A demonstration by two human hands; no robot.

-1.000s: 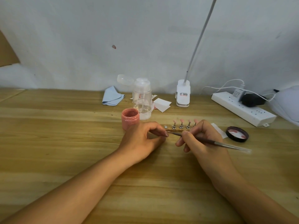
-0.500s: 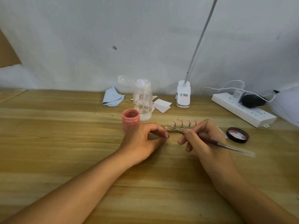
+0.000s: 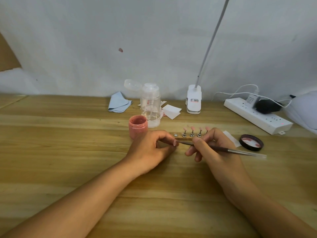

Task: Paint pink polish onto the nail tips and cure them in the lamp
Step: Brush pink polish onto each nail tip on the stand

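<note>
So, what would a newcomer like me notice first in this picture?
Two bare hands meet at the centre: the right hand holds a thin brush whose tip reaches the pinched fingertips of the left hand; whatever they pinch is hidden. Just behind them stands an open pink jar, left of a row of pink nail tips on small metal stands. A dark lid lies to the right.

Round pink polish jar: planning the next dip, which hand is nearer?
Left. The left hand sits just in front of the pink jar; the right hand is farther right, holding a thin brush.
</note>
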